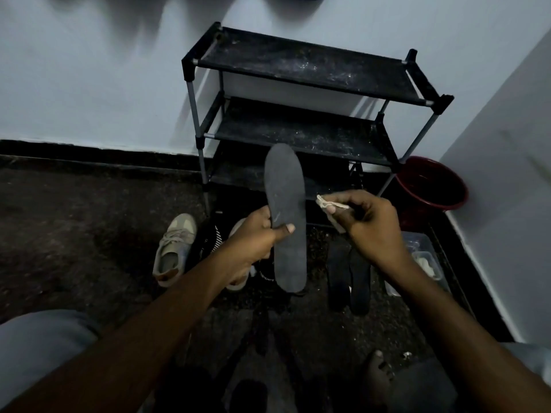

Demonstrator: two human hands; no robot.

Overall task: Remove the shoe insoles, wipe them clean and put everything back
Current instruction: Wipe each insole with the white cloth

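Observation:
My left hand [258,231] grips a dark grey insole [285,189] at its middle and holds it upright, toe end up, in front of the shoe rack. My right hand [368,222] is just right of the insole, pinching a small pale cloth [329,204] whose tip is close to the insole's right edge. Two more dark insoles [350,278] lie side by side on the floor below my right hand. A beige sneaker [174,248] stands on the floor at the left, with a black shoe [205,239] beside it, partly hidden by my left arm.
An empty black three-shelf shoe rack [313,70] stands against the wall ahead. A dark red bucket [432,186] sits in the right corner. A clear plastic tray [426,263] with something pale in it lies by the right wall. My knees and a bare foot [380,374] are at the bottom.

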